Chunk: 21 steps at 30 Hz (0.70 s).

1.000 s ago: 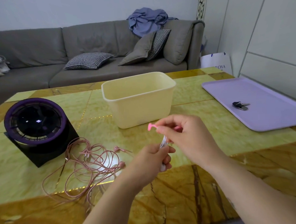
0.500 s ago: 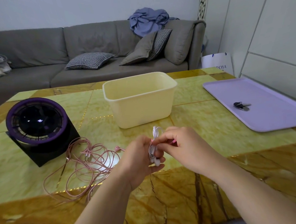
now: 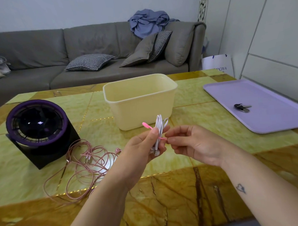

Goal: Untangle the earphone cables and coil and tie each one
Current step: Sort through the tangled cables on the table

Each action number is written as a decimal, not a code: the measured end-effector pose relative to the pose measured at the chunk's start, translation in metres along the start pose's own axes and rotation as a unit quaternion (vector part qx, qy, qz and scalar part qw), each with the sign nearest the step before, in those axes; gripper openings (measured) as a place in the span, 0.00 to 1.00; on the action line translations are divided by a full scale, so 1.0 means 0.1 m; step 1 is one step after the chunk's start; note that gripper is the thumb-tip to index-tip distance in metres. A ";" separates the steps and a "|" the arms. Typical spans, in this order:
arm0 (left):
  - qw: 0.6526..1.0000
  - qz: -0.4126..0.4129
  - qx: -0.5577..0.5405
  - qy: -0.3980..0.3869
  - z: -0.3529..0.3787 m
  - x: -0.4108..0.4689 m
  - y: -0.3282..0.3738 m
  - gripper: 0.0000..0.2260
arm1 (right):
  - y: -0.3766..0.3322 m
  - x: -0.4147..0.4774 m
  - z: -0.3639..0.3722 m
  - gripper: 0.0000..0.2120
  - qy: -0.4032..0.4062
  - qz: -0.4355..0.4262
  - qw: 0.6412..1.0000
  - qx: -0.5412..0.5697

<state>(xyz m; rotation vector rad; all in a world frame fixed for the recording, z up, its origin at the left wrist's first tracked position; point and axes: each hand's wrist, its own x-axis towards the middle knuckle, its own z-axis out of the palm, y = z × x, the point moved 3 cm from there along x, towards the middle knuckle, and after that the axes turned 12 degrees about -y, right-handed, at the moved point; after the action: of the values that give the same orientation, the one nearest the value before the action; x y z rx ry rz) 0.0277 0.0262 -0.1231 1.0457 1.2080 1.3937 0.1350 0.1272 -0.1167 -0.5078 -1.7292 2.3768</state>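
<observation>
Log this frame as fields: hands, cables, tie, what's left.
left hand: grips coiled white earphone cable above the table
right hand: pinches one end of the pink tie
pink tie: lies across the coil, other end sticks out up-left
pink earphone cables: loose tangle on table beside fan, untouched
remaining: tie looks unfastened; pink cables uncoiled
tray: keys on it

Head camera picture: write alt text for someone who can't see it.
The left hand grips a coiled white earphone cable while the right hand pinches a pink tie at the coil, above a yellow-green table. Tangled pink cables lie to the left, a cream tub behind.
</observation>
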 end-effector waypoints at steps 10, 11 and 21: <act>0.995 0.038 0.089 0.026 0.10 -0.09 0.09 0.13 | 0.03 -0.01 -0.07 0.12 -0.069 0.035 0.997 -0.008; 0.995 0.040 0.088 0.024 0.10 -0.09 0.10 0.12 | 0.02 -0.02 -0.09 0.12 -0.070 0.038 0.997 -0.012; 0.992 0.059 0.115 0.008 0.25 -0.10 0.11 0.07 | 0.02 -0.04 -0.14 0.06 -0.097 0.068 0.981 -0.154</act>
<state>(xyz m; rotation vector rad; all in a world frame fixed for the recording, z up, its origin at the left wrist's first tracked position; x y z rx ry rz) 0.0526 0.0194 -0.1084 1.2857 1.3613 1.3769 0.1436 0.1379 -0.1219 -0.4604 -2.2376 2.3240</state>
